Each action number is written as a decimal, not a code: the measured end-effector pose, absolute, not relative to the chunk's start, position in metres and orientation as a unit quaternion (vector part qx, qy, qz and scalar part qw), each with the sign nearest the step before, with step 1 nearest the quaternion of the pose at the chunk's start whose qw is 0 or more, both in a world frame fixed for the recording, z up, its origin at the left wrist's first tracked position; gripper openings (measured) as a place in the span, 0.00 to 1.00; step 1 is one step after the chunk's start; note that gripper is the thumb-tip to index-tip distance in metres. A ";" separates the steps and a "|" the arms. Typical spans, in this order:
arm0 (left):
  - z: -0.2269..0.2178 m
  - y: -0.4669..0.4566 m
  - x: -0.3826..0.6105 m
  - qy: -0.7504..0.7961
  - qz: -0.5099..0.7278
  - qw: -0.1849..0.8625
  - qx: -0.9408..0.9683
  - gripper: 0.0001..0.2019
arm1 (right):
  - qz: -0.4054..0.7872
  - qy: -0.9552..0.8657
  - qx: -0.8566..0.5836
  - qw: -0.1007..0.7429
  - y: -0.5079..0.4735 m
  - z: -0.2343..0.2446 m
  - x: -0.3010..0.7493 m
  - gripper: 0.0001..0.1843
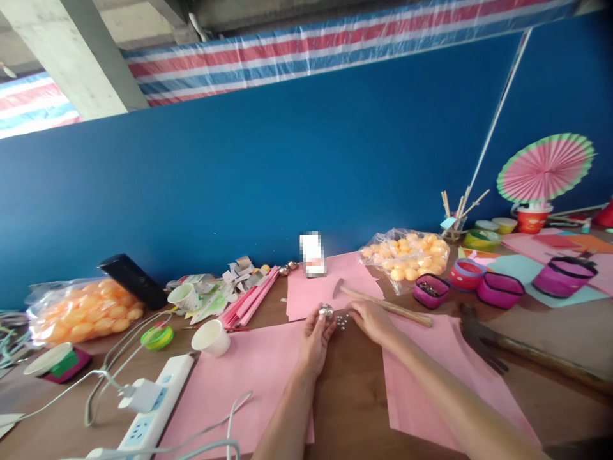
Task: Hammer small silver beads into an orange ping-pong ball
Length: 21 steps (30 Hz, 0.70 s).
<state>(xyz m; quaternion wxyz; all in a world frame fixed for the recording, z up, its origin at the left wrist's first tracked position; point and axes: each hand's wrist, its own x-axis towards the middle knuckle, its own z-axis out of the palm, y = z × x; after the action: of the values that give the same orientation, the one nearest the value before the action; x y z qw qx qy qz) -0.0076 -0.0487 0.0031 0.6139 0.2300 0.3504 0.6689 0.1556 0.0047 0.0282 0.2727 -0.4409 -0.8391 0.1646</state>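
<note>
My left hand is closed around a shiny silver ball, gripped between thumb and fingers. Just to its right, a small cluster of tiny shiny pieces, too small to name, lies on the brown table. Beside that cluster, the fingers of my right hand are bent together and pointing left; whatever they pinch, if anything, is hidden. A small hammer with a wooden handle lies behind my right hand. Sheets of pink paper spread on both sides of my forearms.
A claw hammer lies at right, near purple containers. Bags of orange balls sit at back and left. A white cup and a power strip with cables are at left. A blue partition stands behind.
</note>
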 end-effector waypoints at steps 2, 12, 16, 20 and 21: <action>0.003 -0.049 -0.008 0.349 0.666 0.618 0.228 0.20 | 0.167 -0.841 -0.431 0.281 0.003 0.023 0.154 0.11; 0.005 -0.051 -0.008 0.354 0.657 0.621 0.238 0.22 | 0.169 -0.853 -0.401 0.289 0.000 0.016 0.164 0.09; 0.005 -0.051 -0.008 0.361 0.651 0.618 0.253 0.23 | 0.162 -0.859 -0.396 0.282 0.000 0.014 0.163 0.07; 0.006 -0.052 -0.008 0.369 0.650 0.611 0.260 0.24 | 0.161 -0.844 -0.414 0.301 -0.001 0.012 0.160 0.05; 0.006 -0.052 -0.008 0.370 0.650 0.611 0.261 0.24 | 0.166 -0.836 -0.419 0.312 -0.001 0.012 0.159 0.06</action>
<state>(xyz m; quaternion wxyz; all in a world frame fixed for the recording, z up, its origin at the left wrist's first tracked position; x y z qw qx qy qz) -0.0084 -0.0518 0.0063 0.6109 0.2609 0.3697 0.6497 0.1593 -0.0014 0.0119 0.3116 -0.4191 -0.8365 0.1660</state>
